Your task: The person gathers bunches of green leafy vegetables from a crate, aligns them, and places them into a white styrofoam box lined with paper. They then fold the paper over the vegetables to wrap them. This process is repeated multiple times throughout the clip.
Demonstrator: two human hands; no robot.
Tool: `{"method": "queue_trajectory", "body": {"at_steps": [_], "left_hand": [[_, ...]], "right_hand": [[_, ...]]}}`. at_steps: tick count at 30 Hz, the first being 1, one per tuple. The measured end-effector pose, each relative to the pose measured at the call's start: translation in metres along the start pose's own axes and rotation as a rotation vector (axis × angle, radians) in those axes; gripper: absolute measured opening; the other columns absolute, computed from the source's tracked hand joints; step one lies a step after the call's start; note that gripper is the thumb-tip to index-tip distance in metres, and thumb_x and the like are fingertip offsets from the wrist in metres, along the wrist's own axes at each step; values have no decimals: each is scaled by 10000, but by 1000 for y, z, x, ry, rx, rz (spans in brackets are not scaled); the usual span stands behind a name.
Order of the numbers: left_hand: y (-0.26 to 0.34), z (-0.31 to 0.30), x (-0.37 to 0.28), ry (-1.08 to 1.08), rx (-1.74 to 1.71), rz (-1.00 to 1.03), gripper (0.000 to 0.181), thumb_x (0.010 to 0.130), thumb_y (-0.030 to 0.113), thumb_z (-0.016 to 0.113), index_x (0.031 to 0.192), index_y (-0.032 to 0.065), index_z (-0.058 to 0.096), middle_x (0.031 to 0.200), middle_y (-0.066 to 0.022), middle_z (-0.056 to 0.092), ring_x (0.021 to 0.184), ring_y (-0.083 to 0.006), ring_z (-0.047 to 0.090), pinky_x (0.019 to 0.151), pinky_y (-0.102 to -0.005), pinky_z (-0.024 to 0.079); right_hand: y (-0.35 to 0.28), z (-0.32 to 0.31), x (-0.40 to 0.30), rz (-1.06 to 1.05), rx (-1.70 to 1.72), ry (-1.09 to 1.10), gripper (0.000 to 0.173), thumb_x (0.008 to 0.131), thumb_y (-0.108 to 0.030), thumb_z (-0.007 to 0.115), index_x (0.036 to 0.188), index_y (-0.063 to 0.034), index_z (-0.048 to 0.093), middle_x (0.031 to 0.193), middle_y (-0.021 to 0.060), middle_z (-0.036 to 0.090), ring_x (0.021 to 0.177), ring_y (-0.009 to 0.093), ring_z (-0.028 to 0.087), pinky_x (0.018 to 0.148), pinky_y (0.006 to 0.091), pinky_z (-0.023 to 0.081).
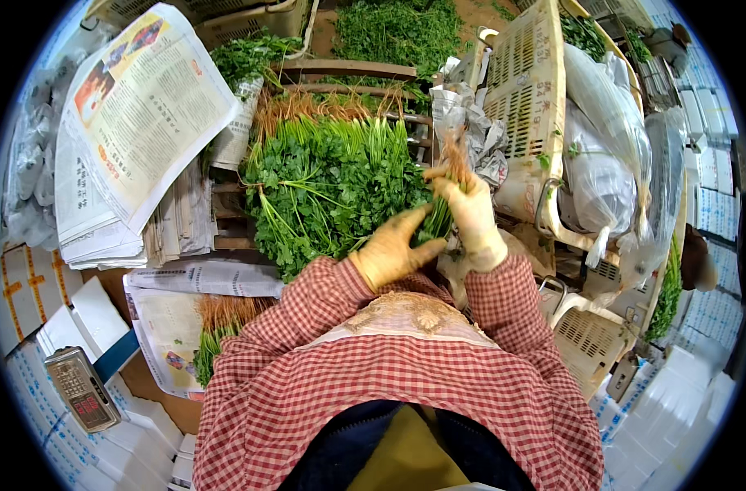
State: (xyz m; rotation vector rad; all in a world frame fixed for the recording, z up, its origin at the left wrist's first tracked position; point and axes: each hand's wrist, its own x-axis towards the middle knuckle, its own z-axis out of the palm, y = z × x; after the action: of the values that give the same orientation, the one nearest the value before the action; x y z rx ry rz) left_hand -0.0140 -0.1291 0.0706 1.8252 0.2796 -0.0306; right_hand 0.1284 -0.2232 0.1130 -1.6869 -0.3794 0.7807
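Note:
My right hand (471, 212), in a pale yellow glove, grips a small bunch of coriander (435, 222) near its brown roots, leaves hanging downward. Beside the lower leaves, my left hand (392, 250), gloved too, has its thumb and fingers spread. Whether it touches the bunch I cannot tell. Just left of both hands lies a broad pile of coriander (330, 178) on a slatted wooden rack (233, 212), with its roots pointing away from me. A few loose stems lie across the top of the pile.
Folded newspapers (146, 123) are stacked on the left. Below them, another rooted bundle (226, 325) rests on newspaper near a digital scale (83, 390). Plastic crates (523, 92) and filled clear bags (600, 166) stand on the right. Greens (397, 34) cover the floor beyond the rack.

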Motion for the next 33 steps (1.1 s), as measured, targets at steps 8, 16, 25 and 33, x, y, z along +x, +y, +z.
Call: {"method": "queue_trajectory", "body": {"at_steps": [8, 16, 25, 33], "left_hand": [[-15, -59, -2, 217, -262, -115, 420, 941, 88, 630, 1351, 42, 553, 1192, -131, 660, 1097, -221, 630, 982, -349, 497], [12, -83, -3, 355, -151, -239, 356, 951, 60, 603, 1308, 66, 595, 1164, -110, 682, 1064, -174, 643, 912, -292, 530], [-36, -59, 151, 159, 353, -821, 742, 959, 316, 594, 1524, 12, 221, 1522, -241, 345, 1359, -370, 433, 1143, -406, 371], [-43, -90, 86, 437, 335, -645, 579, 952, 292, 601, 1415, 16, 389, 1387, -234, 473, 1161, -357, 591, 964, -418, 518]], "right_hand": [[43, 14, 164, 396, -506, 85, 583, 890, -304, 694, 1384, -46, 522, 1247, 134, 655, 859, 175, 671, 804, 331, 549], [93, 0, 177, 136, -197, 202, 402, 855, -65, 671, 1253, -38, 620, 1084, 79, 698, 955, 161, 649, 853, 288, 503], [125, 8, 215, 228, -480, -53, 382, 870, -237, 675, 1188, -29, 631, 1031, 153, 696, 960, 286, 661, 860, 369, 496], [159, 74, 243, 214, -184, -320, 487, 925, -218, 598, 1348, 14, 526, 1292, 179, 624, 1184, 305, 589, 1021, 370, 423]]}}
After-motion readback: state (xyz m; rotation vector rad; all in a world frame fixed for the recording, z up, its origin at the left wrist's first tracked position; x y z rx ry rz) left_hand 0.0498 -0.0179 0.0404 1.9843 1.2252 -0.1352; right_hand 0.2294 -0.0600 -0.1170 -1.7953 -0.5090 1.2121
